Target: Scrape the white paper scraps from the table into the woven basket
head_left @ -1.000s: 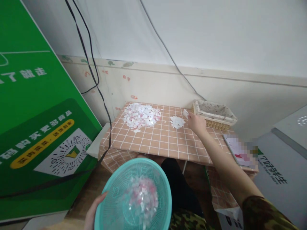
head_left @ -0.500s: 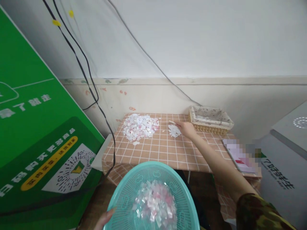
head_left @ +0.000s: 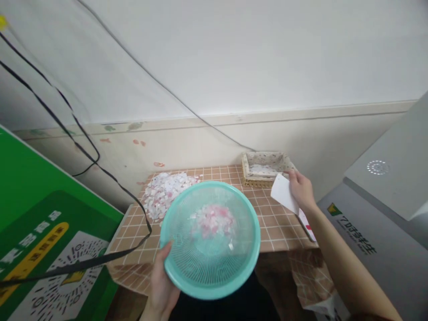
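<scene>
Left grip [head_left: 162, 281] curled; right arm [head_left: 341, 254] extended, right grip [head_left: 301, 191] seemingly pinched.

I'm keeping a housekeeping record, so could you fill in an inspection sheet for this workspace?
Surface: table under a tan checked cloth.
Work items: teal basket holding pink and white pieces; heap of similar pieces on the table; white card; lined wicker basket, contents unclear.
Clutter: flat item at the table's right end, partly hidden.
Hands: left hand grips the teal basket's rim; right hand holds the white card.
Cables: black cord at left; grey cable slanting down the wall.
Surroundings: green panel left, grey cabinet right.
</scene>
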Demonstrator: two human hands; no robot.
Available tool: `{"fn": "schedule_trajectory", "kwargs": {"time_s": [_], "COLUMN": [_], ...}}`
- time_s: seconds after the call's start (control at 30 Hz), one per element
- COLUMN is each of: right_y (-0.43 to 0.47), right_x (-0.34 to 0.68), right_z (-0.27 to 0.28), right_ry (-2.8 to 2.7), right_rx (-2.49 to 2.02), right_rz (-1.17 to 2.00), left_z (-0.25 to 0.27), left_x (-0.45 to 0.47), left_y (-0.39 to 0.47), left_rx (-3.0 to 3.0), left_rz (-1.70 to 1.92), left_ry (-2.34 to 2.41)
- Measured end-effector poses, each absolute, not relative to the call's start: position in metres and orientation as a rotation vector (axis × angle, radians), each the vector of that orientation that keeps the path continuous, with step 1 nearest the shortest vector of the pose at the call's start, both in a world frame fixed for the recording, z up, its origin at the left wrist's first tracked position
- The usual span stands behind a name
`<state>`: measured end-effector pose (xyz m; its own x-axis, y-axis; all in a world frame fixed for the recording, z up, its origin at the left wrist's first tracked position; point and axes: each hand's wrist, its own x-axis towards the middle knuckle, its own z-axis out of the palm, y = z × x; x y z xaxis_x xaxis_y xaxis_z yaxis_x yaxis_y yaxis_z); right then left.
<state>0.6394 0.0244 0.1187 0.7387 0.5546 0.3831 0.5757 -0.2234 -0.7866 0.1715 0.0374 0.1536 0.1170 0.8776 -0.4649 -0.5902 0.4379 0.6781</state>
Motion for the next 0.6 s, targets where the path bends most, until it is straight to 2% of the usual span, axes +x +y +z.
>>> {"fn": "schedule_trajectory", "kwargs": {"time_s": [0.2,0.4,0.6], "right_y": [0.050,0.054,0.009], "right_x": [0.675,0.685,0.696], "right_z": [0.113,0.131,0.200], "right_ry": [-1.407,-1.358,-1.127], "right_rx": [-2.030,-2.027,-1.891], "right_rz": [0.227,0.152,0.169], "left_z": [0.158,0.153,0.143], "left_x": [0.222,0.232,0.261], "left_y": [0.059,0.061,0.061], "left_rx": [0.505,0.560,0.637], "left_rz": [1.118,0.960,0.783], "left_ry": [0.900,0.974,1.011]}}
